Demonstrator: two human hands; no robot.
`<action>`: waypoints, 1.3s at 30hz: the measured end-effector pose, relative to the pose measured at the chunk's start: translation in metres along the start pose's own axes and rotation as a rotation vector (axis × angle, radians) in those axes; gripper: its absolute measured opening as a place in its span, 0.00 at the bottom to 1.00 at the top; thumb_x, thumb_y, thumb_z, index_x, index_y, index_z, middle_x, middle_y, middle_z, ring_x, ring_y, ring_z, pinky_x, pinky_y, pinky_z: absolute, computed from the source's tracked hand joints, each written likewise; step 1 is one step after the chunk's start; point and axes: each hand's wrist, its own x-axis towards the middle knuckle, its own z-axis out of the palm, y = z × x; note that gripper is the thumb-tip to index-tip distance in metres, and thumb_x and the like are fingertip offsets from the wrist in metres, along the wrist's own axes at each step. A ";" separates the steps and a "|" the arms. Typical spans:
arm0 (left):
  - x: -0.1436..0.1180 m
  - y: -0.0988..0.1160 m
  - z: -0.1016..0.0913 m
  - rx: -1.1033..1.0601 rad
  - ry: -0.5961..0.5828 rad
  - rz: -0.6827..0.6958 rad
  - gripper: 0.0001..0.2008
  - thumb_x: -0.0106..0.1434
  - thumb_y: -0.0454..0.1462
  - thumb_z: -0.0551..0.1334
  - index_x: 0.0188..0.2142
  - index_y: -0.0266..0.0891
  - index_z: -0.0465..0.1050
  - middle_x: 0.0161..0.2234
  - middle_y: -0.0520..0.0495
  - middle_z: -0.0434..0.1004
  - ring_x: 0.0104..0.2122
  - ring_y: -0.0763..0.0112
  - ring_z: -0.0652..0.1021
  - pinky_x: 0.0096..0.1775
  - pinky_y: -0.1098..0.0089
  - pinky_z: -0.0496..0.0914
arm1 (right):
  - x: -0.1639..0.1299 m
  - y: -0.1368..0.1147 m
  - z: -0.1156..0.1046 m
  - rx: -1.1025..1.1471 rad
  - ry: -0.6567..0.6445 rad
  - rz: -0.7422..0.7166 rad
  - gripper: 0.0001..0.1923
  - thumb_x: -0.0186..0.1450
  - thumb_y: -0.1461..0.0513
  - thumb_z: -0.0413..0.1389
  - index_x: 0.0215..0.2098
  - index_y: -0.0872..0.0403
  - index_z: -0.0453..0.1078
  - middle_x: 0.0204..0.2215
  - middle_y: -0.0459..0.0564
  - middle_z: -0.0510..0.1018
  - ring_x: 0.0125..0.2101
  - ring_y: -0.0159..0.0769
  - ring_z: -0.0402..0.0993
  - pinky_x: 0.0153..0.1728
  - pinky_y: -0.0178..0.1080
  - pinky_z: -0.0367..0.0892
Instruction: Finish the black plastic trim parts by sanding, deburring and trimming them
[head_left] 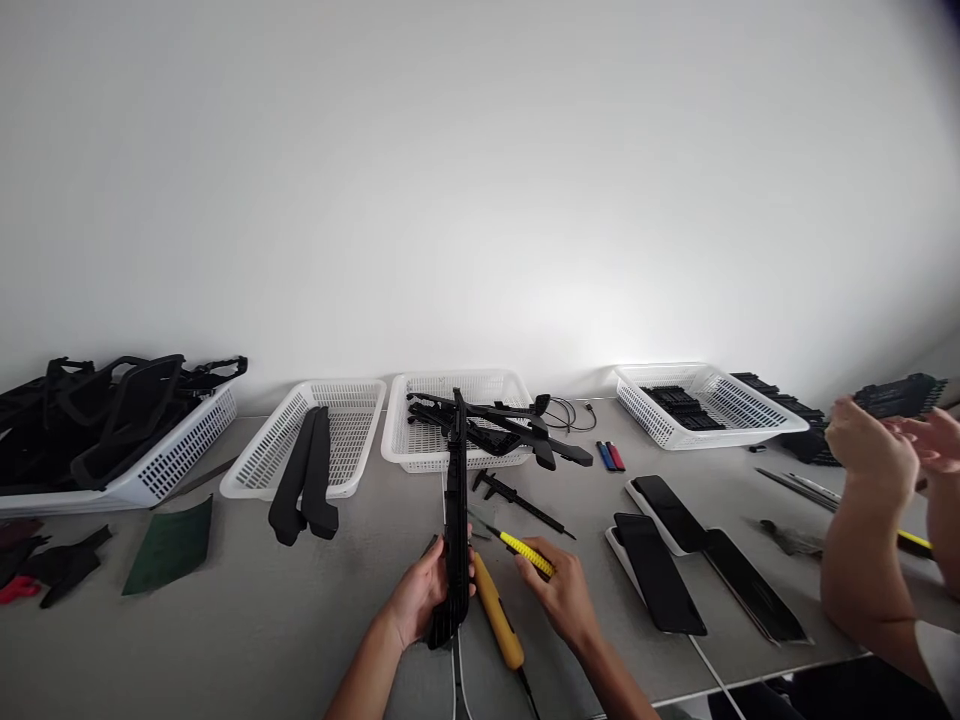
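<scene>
Starting way out at 9 o'clock: white basket sitting stuffed with black frame parts, green sheet lying flat just in front of it. Next basket along at about 10 o'clock, holding two black arm pads hanging out over its near rim. Dead centre, left hand wrapping around the lower end of a long black plastic strip, fingers closed on it, strip standing on edge and pointing up toward 12 o'clock at the middle basket of tangled black parts. Yellow utility knife lying on the table right between the two hands. Right hand pinching a yellow-handled tool, tip aiming at the strip. Black flat panels lying at 2 o'clock. Over at 3 o'clock, another person's hands hovering above the table, not obviously gripping anything.
</scene>
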 end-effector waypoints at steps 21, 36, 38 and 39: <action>0.011 -0.003 -0.013 -0.024 -0.012 0.024 0.18 0.71 0.49 0.68 0.43 0.33 0.83 0.38 0.42 0.81 0.37 0.63 0.81 0.37 0.66 0.76 | 0.004 0.014 0.011 0.044 -0.046 -0.009 0.22 0.74 0.47 0.56 0.41 0.55 0.83 0.30 0.50 0.83 0.29 0.39 0.75 0.29 0.35 0.63; -0.008 0.001 0.001 -0.008 0.061 0.098 0.11 0.70 0.35 0.69 0.49 0.30 0.83 0.47 0.36 0.85 0.41 0.60 0.85 0.46 0.62 0.82 | 0.036 0.013 0.014 0.017 0.076 0.025 0.30 0.76 0.41 0.51 0.46 0.55 0.82 0.33 0.54 0.83 0.31 0.44 0.76 0.31 0.38 0.65; -0.008 0.001 0.002 0.006 0.071 0.112 0.11 0.69 0.35 0.70 0.49 0.31 0.82 0.45 0.36 0.85 0.39 0.61 0.85 0.42 0.64 0.83 | 0.024 0.012 0.016 0.023 0.038 0.009 0.29 0.76 0.42 0.51 0.44 0.56 0.82 0.33 0.53 0.83 0.31 0.44 0.76 0.33 0.38 0.66; -0.008 0.000 0.002 0.008 0.079 0.116 0.11 0.69 0.35 0.70 0.49 0.31 0.81 0.44 0.36 0.85 0.38 0.62 0.85 0.40 0.65 0.83 | 0.015 0.012 0.017 0.026 0.014 0.002 0.29 0.76 0.42 0.52 0.43 0.56 0.82 0.32 0.53 0.83 0.31 0.44 0.76 0.33 0.38 0.66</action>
